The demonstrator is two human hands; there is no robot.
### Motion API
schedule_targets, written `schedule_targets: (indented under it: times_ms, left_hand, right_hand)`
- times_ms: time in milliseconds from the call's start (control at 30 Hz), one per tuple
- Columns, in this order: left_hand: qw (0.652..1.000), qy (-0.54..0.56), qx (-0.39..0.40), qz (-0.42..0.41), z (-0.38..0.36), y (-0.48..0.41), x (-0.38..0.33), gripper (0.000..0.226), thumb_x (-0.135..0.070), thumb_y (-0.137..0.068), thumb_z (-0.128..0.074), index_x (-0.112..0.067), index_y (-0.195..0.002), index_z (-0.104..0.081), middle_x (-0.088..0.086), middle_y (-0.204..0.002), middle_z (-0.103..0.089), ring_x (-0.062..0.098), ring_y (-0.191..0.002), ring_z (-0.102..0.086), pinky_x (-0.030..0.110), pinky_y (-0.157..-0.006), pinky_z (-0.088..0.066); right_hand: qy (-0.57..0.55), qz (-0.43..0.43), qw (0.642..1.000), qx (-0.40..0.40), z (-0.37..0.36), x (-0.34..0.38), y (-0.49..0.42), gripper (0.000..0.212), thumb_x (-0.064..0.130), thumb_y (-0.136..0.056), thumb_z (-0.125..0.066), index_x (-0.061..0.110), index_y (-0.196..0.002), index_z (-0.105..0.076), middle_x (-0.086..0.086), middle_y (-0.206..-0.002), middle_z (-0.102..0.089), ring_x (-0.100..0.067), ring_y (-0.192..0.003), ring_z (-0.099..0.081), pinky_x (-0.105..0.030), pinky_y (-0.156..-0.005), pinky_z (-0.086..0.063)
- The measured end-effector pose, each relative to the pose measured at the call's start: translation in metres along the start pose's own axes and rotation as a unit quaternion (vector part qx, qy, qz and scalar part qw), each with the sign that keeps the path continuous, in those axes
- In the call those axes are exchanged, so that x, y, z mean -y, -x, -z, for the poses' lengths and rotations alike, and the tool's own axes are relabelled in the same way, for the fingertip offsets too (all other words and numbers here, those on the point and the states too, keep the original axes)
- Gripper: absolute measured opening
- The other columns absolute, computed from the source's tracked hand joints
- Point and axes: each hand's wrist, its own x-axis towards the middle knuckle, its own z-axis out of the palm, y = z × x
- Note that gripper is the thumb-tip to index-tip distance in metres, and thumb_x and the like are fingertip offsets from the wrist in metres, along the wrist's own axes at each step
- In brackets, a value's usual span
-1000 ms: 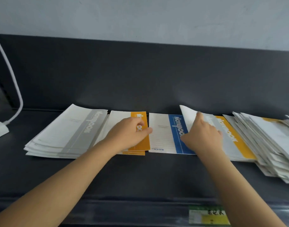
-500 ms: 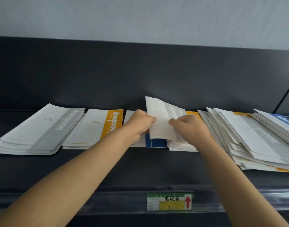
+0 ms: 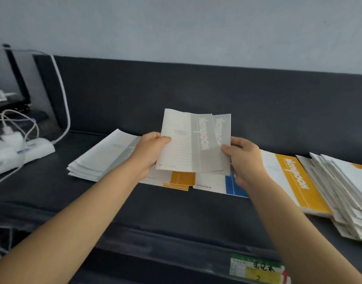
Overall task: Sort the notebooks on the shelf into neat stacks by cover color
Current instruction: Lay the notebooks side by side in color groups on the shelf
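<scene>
Dark shelf [image 3: 176,212], pale wall [image 3: 176,27], grey notebooks [image 3: 186,144] held above

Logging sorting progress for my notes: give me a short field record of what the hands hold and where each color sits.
held: two gray notebooks, raised above the shelf
left hand: grips their left edge
right hand: grips their right edge
gray stack: leftmost on the shelf
orange stack: beneath the held pair, partly hidden
blue notebook: right of the orange stack
unsorted pile: far right
</scene>
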Motion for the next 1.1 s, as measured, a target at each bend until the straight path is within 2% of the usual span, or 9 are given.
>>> schedule_targets:
  times_ms: [233, 333, 467, 600, 733, 833, 933, 1000, 1100]
  left_hand:
    - [0.973, -0.196, -0.119, -0.033, 0.126, -0.036, 0.018, 0.020, -0.016, -0.096, -0.050, -0.007, -0.108, -0.063, 0.010, -0.107, -0.066, 0.025, -0.093, -0.061, 0.035, -0.075, -0.048]
    - [0.951, -0.290, -0.103, -0.030, 0.169, -0.052, 0.029, 0.019, -0.017, -0.095, -0.053, -0.009, -0.109, -0.064, 0.010, -0.104, -0.067, 0.029, -0.096, -0.063, 0.040, -0.081, -0.050]
    - [0.921, -0.381, -0.072, -0.041, 0.188, -0.067, 0.042, 0.019, -0.022, -0.089, -0.062, -0.006, -0.100, -0.062, 0.007, -0.095, -0.066, 0.026, -0.084, -0.061, 0.038, -0.073, -0.047]
    - [0.944, -0.329, 0.006, 0.002, 0.182, -0.076, 0.054, 0.032, -0.024, -0.083, -0.069, -0.018, -0.111, -0.055, -0.001, -0.108, -0.056, 0.020, -0.096, -0.058, 0.031, -0.075, -0.047]
    - [0.976, -0.211, 0.040, 0.037, 0.185, -0.082, 0.060, 0.033, -0.011, -0.088, -0.062, -0.017, -0.120, -0.056, 0.004, -0.116, -0.062, 0.022, -0.104, -0.061, 0.035, -0.088, -0.049]
    - [0.989, -0.135, 0.038, 0.054, 0.190, -0.083, 0.058, 0.030, -0.021, -0.092, -0.058, -0.012, -0.120, -0.062, 0.008, -0.122, -0.063, 0.026, -0.112, -0.059, 0.042, -0.099, -0.044]
    - [0.991, -0.076, 0.072, 0.088, 0.192, -0.084, 0.058, 0.054, -0.052, -0.084, -0.061, -0.020, -0.127, -0.060, -0.001, -0.128, -0.061, 0.019, -0.118, -0.056, 0.042, -0.106, -0.041]
    - [0.987, -0.105, 0.098, 0.075, 0.191, -0.084, 0.058, 0.043, -0.044, -0.087, -0.065, -0.019, -0.121, -0.059, -0.006, -0.116, -0.064, 0.012, -0.104, -0.060, 0.035, -0.098, -0.044]
    - [0.969, -0.217, 0.113, 0.043, 0.189, -0.086, 0.061, 0.038, -0.023, -0.086, -0.069, -0.018, -0.121, -0.054, -0.001, -0.114, -0.066, 0.017, -0.101, -0.064, 0.039, -0.095, -0.050]
  right_hand:
    - [0.026, 0.050, 0.998, -0.016, -0.054, 0.003, 0.008, 0.024, 0.008, -0.094, -0.053, 0.016, -0.116, -0.056, 0.009, -0.091, -0.061, -0.009, -0.081, -0.060, -0.025, -0.057, -0.048]
    - [-0.015, 0.020, 1.000, -0.013, -0.067, 0.004, 0.009, 0.025, 0.009, -0.095, -0.054, 0.017, -0.119, -0.054, 0.005, -0.098, -0.063, -0.015, -0.087, -0.063, -0.029, -0.060, -0.051]
    - [-0.066, -0.048, 0.997, 0.016, -0.095, 0.002, 0.013, 0.028, 0.008, -0.095, -0.054, 0.012, -0.122, -0.053, -0.007, -0.109, -0.065, -0.026, -0.094, -0.065, -0.043, -0.073, -0.057]
    - [-0.069, -0.089, 0.993, 0.036, -0.127, -0.005, 0.018, 0.027, 0.003, -0.094, -0.054, 0.007, -0.120, -0.052, -0.011, -0.106, -0.066, -0.027, -0.091, -0.066, -0.038, -0.068, -0.056]
    - [-0.054, -0.088, 0.994, 0.044, -0.162, -0.010, 0.018, 0.023, 0.002, -0.094, -0.054, 0.010, -0.115, -0.051, -0.009, -0.103, -0.065, -0.022, -0.084, -0.065, -0.031, -0.061, -0.053]
    - [0.061, -0.050, 0.995, 0.053, -0.193, -0.016, 0.017, 0.008, 0.005, -0.092, -0.055, 0.005, -0.098, -0.060, -0.010, -0.093, -0.065, -0.021, -0.076, -0.062, -0.032, -0.064, -0.054]
    - [0.210, 0.013, 0.976, 0.059, -0.217, -0.019, 0.015, 0.024, 0.015, -0.089, -0.059, 0.006, -0.067, -0.054, -0.004, -0.063, -0.053, -0.018, -0.057, -0.049, -0.024, -0.054, -0.040]
    - [0.286, 0.042, 0.956, 0.056, -0.227, -0.018, 0.015, 0.033, 0.022, -0.089, -0.060, 0.012, -0.061, -0.043, 0.001, -0.059, -0.044, -0.017, -0.057, -0.044, -0.021, -0.045, -0.028]
    - [0.386, 0.054, 0.918, 0.078, -0.227, -0.018, 0.013, 0.028, 0.033, -0.089, -0.059, 0.013, -0.073, -0.048, -0.003, -0.080, -0.051, -0.017, -0.070, -0.047, -0.021, -0.046, -0.028]
